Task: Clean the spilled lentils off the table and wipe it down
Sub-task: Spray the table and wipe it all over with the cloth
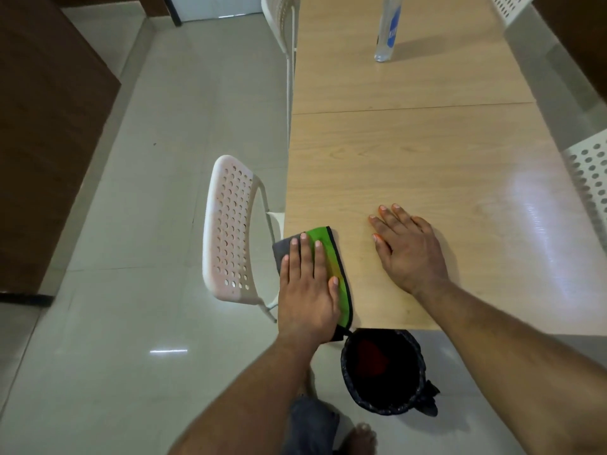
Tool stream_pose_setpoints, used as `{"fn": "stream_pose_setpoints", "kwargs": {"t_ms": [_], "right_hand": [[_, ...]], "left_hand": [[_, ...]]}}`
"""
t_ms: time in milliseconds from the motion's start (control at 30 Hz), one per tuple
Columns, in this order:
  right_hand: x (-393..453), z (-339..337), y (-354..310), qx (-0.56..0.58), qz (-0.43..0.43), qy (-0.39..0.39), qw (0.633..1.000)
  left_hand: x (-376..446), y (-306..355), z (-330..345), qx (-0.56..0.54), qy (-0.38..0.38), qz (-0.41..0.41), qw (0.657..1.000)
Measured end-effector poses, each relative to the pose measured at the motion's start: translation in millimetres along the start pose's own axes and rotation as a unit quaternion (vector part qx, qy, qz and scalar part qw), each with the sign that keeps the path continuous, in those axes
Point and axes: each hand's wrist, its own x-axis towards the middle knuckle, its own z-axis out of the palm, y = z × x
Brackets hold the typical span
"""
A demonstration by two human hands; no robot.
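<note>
A folded green and grey cloth (332, 257) lies at the near left corner of the light wooden table (410, 159). My left hand (307, 290) presses flat on the cloth with straight fingers. My right hand (407, 247) rests flat on the bare tabletop just right of the cloth, fingers spread. A bin lined with a black bag (382, 369) stands on the floor below the table's near edge, with something reddish inside. I see no lentils on the tabletop.
A clear water bottle with a blue label (389, 27) stands far back on the table. White perforated chairs stand at the left (230, 231), far left (279, 21) and right (591, 172). My bare foot (361, 436) is on the tiled floor.
</note>
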Motion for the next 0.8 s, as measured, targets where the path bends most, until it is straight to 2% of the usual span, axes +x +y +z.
{"fn": "stream_pose_setpoints", "kwargs": {"t_ms": [200,433,567,700,800], "right_hand": [[-0.2,4.3,5.8,0.026,0.08,0.015,0.996],[2.2,5.6,7.7,0.027,0.085,0.024,0.996],[2.7,10.3,12.2,0.048,0.082,0.067,0.993],[5.5,16.0,25.1,0.09,0.161,0.153,0.971],[6.1,16.1,23.8,0.12,0.18,0.158,0.963]], "left_hand": [[38.1,-7.8,1.3,0.002,0.001,0.003,1.0],[196.5,-16.1,-18.4,0.031,-0.009,0.032,0.999],[252.5,23.2,-17.4,0.045,-0.025,0.06,0.997],[224.7,78.1,-12.6,0.035,-0.024,0.154,0.987],[167.6,72.3,-8.5,0.026,-0.045,0.191,0.98]]}}
